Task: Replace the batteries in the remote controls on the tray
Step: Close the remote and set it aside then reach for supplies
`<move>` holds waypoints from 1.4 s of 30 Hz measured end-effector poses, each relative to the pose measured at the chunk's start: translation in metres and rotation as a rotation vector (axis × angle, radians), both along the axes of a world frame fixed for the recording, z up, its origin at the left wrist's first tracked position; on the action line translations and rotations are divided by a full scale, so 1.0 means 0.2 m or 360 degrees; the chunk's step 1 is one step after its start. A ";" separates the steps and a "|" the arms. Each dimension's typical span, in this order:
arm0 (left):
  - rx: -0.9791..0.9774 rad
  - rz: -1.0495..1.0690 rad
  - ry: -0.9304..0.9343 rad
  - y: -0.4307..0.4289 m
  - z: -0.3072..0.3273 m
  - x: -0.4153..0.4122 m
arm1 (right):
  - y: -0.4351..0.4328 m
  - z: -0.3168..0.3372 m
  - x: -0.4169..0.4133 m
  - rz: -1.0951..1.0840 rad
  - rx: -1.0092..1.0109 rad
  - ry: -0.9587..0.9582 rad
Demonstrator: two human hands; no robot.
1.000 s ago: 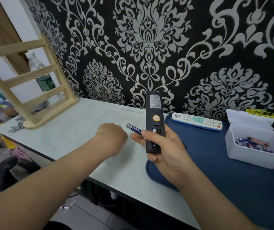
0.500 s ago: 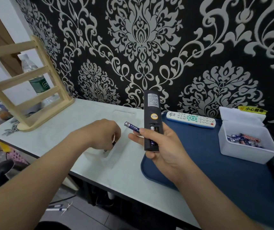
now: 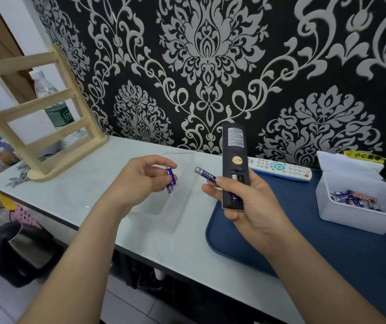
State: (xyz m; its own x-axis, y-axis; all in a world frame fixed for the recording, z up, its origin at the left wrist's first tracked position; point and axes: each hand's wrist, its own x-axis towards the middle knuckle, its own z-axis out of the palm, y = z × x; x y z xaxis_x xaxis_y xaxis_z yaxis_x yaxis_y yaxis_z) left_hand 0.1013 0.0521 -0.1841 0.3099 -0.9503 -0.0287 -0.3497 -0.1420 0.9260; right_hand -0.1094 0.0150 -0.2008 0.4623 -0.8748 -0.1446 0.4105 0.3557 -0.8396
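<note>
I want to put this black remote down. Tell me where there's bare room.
Bare tray in front of the white remote, left of the battery box. Bare tabletop between the wooden rack and the left hand. The tray's back right is crowded.

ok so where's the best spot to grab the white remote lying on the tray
Take the white remote across its narrow width, about mid-length, coming straight down from above with fingers on its two long edges. It lies flat, buttons up, on the blue tray, long axis running left to right, and its left end is hidden behind the black remote in the right hand.
</note>
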 end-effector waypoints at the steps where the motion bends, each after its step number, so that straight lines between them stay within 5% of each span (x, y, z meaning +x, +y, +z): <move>1: -0.0011 0.0016 -0.0021 0.00 0.00 0.00 | 0.00 0.00 0.00 0.0001 -0.0005 0.0003; 4: -0.0178 0.0125 -0.0071 0.00 0.00 -0.03 | 0.01 -0.01 0.01 0.0002 -0.0011 0.0009; 7: -0.0400 0.0194 0.0240 0.01 0.05 -0.08 | 0.01 0.00 0.01 0.0004 -0.0033 0.0013; 14: -0.0453 -0.0229 0.0716 0.03 0.13 -0.24 | 0.00 0.04 -0.02 0.0000 -0.0040 -0.0048; 32: -0.0532 -0.0344 0.0448 0.02 0.17 -0.34 | -0.02 0.07 -0.10 0.0110 -0.0140 0.0019; 37: -0.0506 0.0379 -0.0112 0.08 0.22 -0.07 | 0.01 0.06 -0.03 0.0137 -0.0131 0.0062; 40: -0.0071 0.0316 -0.0504 0.09 0.11 0.05 | 0.03 0.04 0.02 0.0140 -0.0109 0.0098; 42: -0.0040 0.0278 -0.0752 0.08 0.07 0.03 | 0.05 0.03 0.07 0.0142 -0.0097 0.0129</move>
